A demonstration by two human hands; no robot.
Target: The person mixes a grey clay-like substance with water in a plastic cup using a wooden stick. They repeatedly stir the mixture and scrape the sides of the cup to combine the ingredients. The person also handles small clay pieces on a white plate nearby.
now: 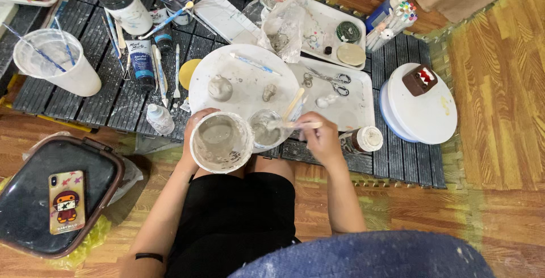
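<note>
Single head-worn camera, high above a seated person's lap, facing almost straight down, close over both hands at frame centre, dark floor mat point(113, 102) across the top, wooden floor point(499, 113) at right

A home craft corner: paintbrushes point(162, 22), paint tube point(142, 62), wooden floor point(499, 102), foam mats point(102, 99).

Left hand point(192, 133) holding white tub point(221, 141), right hand point(319, 136) dipping wooden stick point(294, 123) into small clear cup point(265, 129), round white plate point(244, 82) behind
</note>
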